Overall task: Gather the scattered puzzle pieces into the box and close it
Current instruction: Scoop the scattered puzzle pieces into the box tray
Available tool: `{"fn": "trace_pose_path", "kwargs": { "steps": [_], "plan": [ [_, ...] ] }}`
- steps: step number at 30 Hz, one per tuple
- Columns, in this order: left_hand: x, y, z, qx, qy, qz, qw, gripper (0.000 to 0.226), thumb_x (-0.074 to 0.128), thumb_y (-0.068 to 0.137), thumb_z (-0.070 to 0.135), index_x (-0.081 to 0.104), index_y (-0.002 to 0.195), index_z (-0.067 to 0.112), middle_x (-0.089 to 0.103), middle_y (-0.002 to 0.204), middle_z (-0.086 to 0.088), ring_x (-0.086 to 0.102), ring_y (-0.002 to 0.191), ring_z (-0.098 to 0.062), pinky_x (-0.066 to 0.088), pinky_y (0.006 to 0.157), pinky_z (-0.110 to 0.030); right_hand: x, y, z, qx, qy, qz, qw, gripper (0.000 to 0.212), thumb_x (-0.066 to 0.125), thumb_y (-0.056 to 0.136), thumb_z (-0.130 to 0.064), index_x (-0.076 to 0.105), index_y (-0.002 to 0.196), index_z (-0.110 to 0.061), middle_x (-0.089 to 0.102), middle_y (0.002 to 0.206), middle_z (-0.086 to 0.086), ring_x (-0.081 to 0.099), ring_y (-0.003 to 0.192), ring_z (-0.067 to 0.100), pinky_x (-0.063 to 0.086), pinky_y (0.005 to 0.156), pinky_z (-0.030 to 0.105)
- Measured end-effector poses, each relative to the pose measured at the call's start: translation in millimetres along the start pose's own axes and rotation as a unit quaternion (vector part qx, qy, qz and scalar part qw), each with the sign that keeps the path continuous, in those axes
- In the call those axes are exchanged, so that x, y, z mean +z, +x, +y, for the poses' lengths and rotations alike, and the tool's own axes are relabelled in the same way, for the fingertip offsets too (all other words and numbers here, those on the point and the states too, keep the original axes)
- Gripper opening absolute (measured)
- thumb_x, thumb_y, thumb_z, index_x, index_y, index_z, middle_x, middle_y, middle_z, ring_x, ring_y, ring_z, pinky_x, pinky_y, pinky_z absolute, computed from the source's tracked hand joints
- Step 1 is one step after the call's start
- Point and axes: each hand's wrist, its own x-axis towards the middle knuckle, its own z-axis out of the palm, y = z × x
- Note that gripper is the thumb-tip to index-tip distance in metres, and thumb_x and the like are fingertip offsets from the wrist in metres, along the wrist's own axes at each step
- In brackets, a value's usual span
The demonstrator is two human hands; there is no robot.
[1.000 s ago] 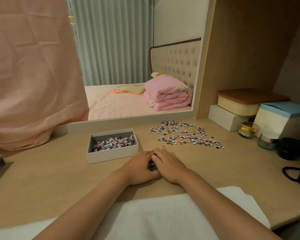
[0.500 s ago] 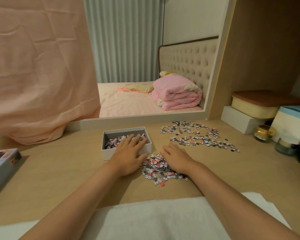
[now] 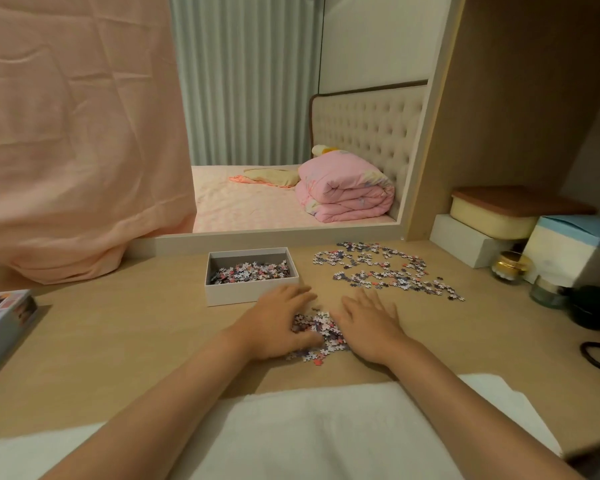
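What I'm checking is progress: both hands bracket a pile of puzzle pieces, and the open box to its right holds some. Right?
No: the head view shows the open box left of the pile of puzzle pieces, not right. Left hand and right hand bracket it; the box holds some.

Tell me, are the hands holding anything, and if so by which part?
Nothing is gripped. The left hand and right hand rest open on the desk, flanking a small heap of puzzle pieces and touching its sides.
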Motion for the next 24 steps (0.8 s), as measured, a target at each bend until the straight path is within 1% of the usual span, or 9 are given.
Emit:
{"fn": "trace_pose_path", "kwargs": {
  "steps": [2, 4, 8, 10, 14, 16, 18, 21, 24],
  "plan": [
    [8, -3, 4, -0.043, 0.027, -0.12, 0.992, 0.111, 0.044, 0.07, 0.089, 0.005, 0.156, 0.03, -0.005, 0.163, 0.009, -0.008, 0.149, -0.015, 0.004, 0.122, -0.041, 9, -4, 3, 0.036, -0.014, -0.032, 0.999, 0.076, 0.014, 0.095, -0.071, 0.006, 0.158, -0.03, -0.011, 0.165, 0.004, -0.015, 0.151, 0.026, -0.007, 0.12, 0.051],
    [12, -2, 4, -0.053, 0.021, -0.138, 0.989, 0.115, 0.046, 0.069, 0.089, -0.001, 0.156, 0.029, -0.009, 0.163, 0.008, -0.012, 0.149, -0.015, 0.0, 0.122, -0.039, 15, -5, -1, 0.015, -0.004, -0.035, 0.999, 0.077, 0.014, 0.095, -0.071, 0.0, 0.158, -0.03, -0.013, 0.165, 0.004, -0.016, 0.151, 0.025, -0.006, 0.122, 0.047],
    [11, -5, -7, -0.044, -0.035, -0.097, 0.994, 0.099, 0.054, 0.077, 0.077, 0.022, 0.155, 0.024, 0.015, 0.162, 0.006, 0.011, 0.149, -0.013, 0.011, 0.122, -0.032, 20, 1, -25, -0.056, 0.02, -0.027, 0.998, 0.065, 0.016, 0.102, -0.058, 0.003, 0.158, -0.029, -0.006, 0.166, 0.002, -0.01, 0.152, 0.021, -0.004, 0.122, 0.041],
    [7, -11, -13, -0.013, -0.08, -0.058, 0.995, 0.082, 0.059, 0.081, 0.067, 0.036, 0.149, 0.028, 0.032, 0.155, 0.01, 0.027, 0.143, -0.007, 0.022, 0.118, -0.027, 25, 5, -40, -0.087, 0.036, -0.023, 0.995, 0.06, 0.019, 0.104, -0.051, 0.009, 0.158, -0.028, -0.001, 0.166, 0.002, -0.006, 0.153, 0.021, -0.002, 0.122, 0.04],
    [-8, -28, -23, 0.009, -0.126, -0.01, 0.992, 0.052, 0.064, 0.089, 0.04, 0.052, 0.138, 0.027, 0.052, 0.135, 0.016, 0.045, 0.119, 0.003, 0.029, 0.099, -0.004, 34, 11, -68, -0.144, 0.067, 0.001, 0.987, 0.051, 0.024, 0.104, -0.043, 0.036, 0.148, -0.021, 0.025, 0.16, 0.005, 0.014, 0.15, 0.023, 0.011, 0.122, 0.041],
    [-14, -35, -29, -0.009, -0.133, -0.005, 0.991, 0.045, 0.061, 0.089, 0.033, 0.055, 0.133, 0.03, 0.058, 0.13, 0.014, 0.051, 0.114, -0.001, 0.036, 0.097, -0.012, 37, 13, -79, -0.161, 0.094, 0.019, 0.982, 0.044, 0.027, 0.104, -0.041, 0.05, 0.133, -0.017, 0.046, 0.142, 0.005, 0.033, 0.138, 0.021, 0.024, 0.117, 0.042],
    [-18, -40, -36, -0.034, -0.168, 0.001, 0.985, 0.042, 0.055, 0.088, 0.019, 0.059, 0.129, 0.028, 0.062, 0.123, 0.012, 0.054, 0.11, -0.003, 0.04, 0.096, -0.018, 40, 14, -88, -0.162, 0.141, 0.026, 0.976, 0.041, 0.03, 0.102, -0.04, 0.056, 0.123, -0.015, 0.055, 0.125, 0.004, 0.044, 0.122, 0.018, 0.033, 0.11, 0.042],
    [-23, -43, -48, -0.075, -0.194, 0.065, 0.976, 0.043, 0.045, 0.084, 0.015, 0.065, 0.121, 0.021, 0.064, 0.121, 0.008, 0.055, 0.11, -0.004, 0.042, 0.102, -0.025, 43, 10, -100, -0.184, 0.181, 0.032, 0.966, 0.049, 0.03, 0.099, -0.047, 0.055, 0.13, -0.018, 0.056, 0.127, 0.002, 0.047, 0.122, 0.017, 0.036, 0.108, 0.035],
    [-29, -45, -61, -0.096, -0.159, 0.171, 0.968, 0.038, 0.042, 0.087, 0.011, 0.067, 0.115, 0.02, 0.066, 0.112, 0.006, 0.056, 0.105, -0.008, 0.045, 0.099, -0.035, 36, 9, -107, -0.21, 0.193, 0.047, 0.957, 0.046, 0.034, 0.104, -0.043, 0.051, 0.139, -0.017, 0.052, 0.137, 0.001, 0.046, 0.127, 0.014, 0.035, 0.106, 0.028]
  ]
}}
